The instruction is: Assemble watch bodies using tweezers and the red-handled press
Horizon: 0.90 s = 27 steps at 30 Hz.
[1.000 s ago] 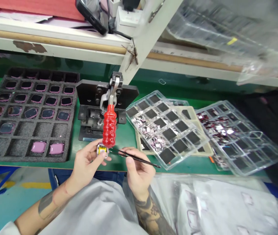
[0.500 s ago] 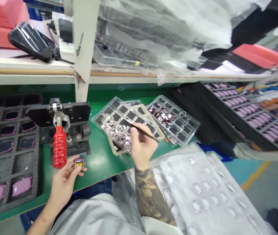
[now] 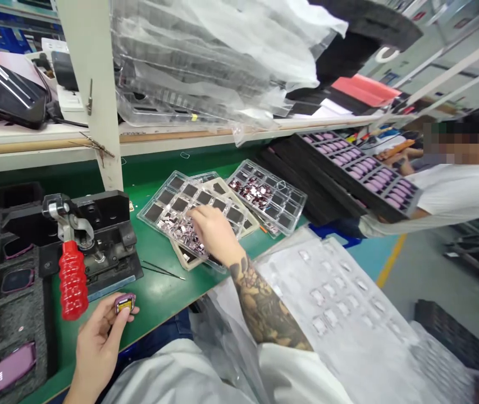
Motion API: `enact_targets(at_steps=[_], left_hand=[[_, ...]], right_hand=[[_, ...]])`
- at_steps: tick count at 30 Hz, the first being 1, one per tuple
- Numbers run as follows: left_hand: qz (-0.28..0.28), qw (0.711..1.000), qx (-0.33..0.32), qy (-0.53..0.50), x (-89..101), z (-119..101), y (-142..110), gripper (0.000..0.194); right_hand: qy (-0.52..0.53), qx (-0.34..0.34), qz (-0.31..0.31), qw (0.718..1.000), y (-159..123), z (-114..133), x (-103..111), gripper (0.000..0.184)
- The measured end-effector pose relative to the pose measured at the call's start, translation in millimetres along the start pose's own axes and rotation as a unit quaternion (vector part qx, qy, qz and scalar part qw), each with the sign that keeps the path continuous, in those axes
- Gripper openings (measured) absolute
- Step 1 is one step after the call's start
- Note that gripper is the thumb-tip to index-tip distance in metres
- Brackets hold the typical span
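My left hand [image 3: 104, 331] is closed around a small purple watch case [image 3: 125, 303], thumb against its side, with the yellow inside facing up. Over a clear compartment tray [image 3: 155, 213], my right hand [image 3: 214, 233] reaches down with fingers bent in a pinch among small shiny pieces [image 3: 180, 230]. Whether a piece is between the fingertips cannot be made out. A pair of black tweezers [image 3: 163, 270] lies on the green table between my hands. Just beyond my left hand stands a black clamp fixture [image 3: 108, 252] with a red handle [image 3: 73, 280].
At the left is a foam tray [image 3: 16, 320] with purple-rimmed cases. Another clear tray [image 3: 293, 196] of small pieces lies beyond my right hand. A plastic-covered sheet [image 3: 306, 292] lies to the right. Farther right sits a co-worker [image 3: 466, 185] beside a tray of purple parts [image 3: 361, 168].
My right hand has let go of the tweezers, which now lie on the table, and has moved over the small pieces. The left hand still holds the watch case. The view has shifted right.
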<state>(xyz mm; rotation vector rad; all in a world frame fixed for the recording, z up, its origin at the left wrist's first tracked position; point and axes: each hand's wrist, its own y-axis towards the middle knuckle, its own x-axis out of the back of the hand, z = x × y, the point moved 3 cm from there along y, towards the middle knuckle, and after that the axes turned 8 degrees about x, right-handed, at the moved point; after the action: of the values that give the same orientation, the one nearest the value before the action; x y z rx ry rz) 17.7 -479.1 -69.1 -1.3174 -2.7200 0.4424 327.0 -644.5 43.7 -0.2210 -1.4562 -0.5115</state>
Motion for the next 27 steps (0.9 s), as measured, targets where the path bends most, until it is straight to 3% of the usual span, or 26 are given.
enact_targets(at_steps=[2,5,7,9,13,15,18,19,21,24,27], left_hand=[[-0.001,1.0,-0.002,0.006,-0.7,-2,0,0.035],[0.001,1.0,-0.004,0.01,-2.7,-10,0,0.034],[-0.002,1.0,-0.004,0.009,-4.2,-15,-2,0.034],[-0.006,1.0,-0.006,0.005,-5.8,-19,-3,0.036],[-0.005,1.0,-0.027,-0.005,-8.5,-25,-3,0.036],[0.006,0.999,-0.049,0.019,-9.8,-27,-2,0.029],[0.011,0.995,-0.063,0.074,-9.7,-29,1,0.028],[0.004,0.994,-0.062,0.092,-9.0,-30,1,0.028],[-0.008,0.989,-0.066,0.129,-8.8,-34,1,0.025],[-0.018,0.983,-0.083,0.164,-10.4,-45,-3,0.019],[-0.021,0.977,-0.102,0.186,-9.6,-54,-2,0.018]], right_hand=[[-0.008,-0.033,0.048,0.998,18,-25,8,0.021],[0.003,-0.069,0.109,0.992,41,-46,0,0.006],[0.017,-0.094,0.125,0.988,51,-51,-9,0.015],[0.032,-0.111,0.124,0.986,56,-53,-13,0.022],[0.069,-0.118,0.057,0.989,45,-46,-2,0.012],[0.089,-0.122,-0.021,0.988,29,-32,5,0.006],[0.141,-0.124,-0.151,0.97,0,6,2,0.019],[0.185,-0.116,-0.195,0.956,-10,23,-2,0.019],[0.363,-0.075,-0.267,0.89,-26,62,-15,0.013],[0.552,-0.018,-0.223,0.804,-38,119,-40,0.007],[0.624,0.007,-0.171,0.762,-33,148,-57,0.006]])
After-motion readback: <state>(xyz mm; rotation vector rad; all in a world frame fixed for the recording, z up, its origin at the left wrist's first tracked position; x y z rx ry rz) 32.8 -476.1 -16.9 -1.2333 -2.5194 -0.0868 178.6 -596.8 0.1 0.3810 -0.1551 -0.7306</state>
